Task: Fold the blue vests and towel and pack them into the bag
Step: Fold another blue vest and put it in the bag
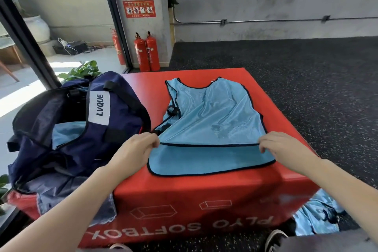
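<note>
A light blue mesh vest (208, 120) with black trim lies flat on the red soft box (196, 194), neck away from me. My left hand (137, 149) pinches the left end of its upper hem layer. My right hand (280, 145) pinches the right end of the same hem, lifting it off the lower layer. The navy bag (114, 112) marked LVQUE stands open at the left, touching the box, with blue fabric (65, 133) inside. More blue fabric (315, 219) lies crumpled on the floor at the box's near right corner.
Red fire extinguishers (146, 53) stand against the pillar behind the box. A green plant (81, 71) sits behind the bag. Dark speckled floor (306, 80) spreads to the right. My shoe (276, 239) shows at the bottom edge.
</note>
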The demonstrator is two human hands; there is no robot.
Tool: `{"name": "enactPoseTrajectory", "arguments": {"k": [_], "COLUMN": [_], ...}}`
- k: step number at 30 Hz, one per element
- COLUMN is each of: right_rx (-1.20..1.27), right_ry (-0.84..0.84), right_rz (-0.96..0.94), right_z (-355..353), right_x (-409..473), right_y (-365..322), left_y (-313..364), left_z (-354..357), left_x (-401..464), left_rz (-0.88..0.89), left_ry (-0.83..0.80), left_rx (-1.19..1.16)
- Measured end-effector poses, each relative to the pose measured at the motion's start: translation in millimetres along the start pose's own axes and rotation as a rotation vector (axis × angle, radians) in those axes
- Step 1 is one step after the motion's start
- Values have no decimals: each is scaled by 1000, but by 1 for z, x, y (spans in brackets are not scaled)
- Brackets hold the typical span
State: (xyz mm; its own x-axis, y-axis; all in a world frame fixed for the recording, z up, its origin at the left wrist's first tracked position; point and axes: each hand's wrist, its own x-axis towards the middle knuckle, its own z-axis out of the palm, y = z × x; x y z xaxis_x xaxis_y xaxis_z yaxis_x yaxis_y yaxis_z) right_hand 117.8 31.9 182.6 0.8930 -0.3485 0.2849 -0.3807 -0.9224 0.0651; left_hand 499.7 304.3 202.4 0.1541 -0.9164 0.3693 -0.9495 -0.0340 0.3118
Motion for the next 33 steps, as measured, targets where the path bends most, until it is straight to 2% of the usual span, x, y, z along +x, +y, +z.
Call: {"name": "enactPoseTrajectory", "arguments": {"k": [3,8,12,17,19,23,25,30,33], "right_rx": [38,83,22,-13,35,347,401,360,249], "right_ry": [-58,-180,-58,55,54,47,29,-8,72], "right_rz": [-46,55,-3,-196,-129,210,264,211,62], "right_z": [2,0,3,12,15,20,20,15,12], "right_x": [-10,-26,-30,-31,-31,-29,-25,-23,-20], "right_y": [-2,-5,-5,-4,-4,-1,-2,1,4], "left_y": [-5,-4,0,5,6,5,7,3,4], "left_z": [12,32,35,35,34,37,39,47,43], "left_x": [-14,-32,-37,-40,-40,-38,-38,-33,-25], "left_rz": [117,67,16,-57,-87,-103,-67,-69,-55], "left_ry": [-143,-264,-203,-205,-214,-198,-158,3,65], "left_rx": [44,10,-17,15,9,40,49,-28,3]}}
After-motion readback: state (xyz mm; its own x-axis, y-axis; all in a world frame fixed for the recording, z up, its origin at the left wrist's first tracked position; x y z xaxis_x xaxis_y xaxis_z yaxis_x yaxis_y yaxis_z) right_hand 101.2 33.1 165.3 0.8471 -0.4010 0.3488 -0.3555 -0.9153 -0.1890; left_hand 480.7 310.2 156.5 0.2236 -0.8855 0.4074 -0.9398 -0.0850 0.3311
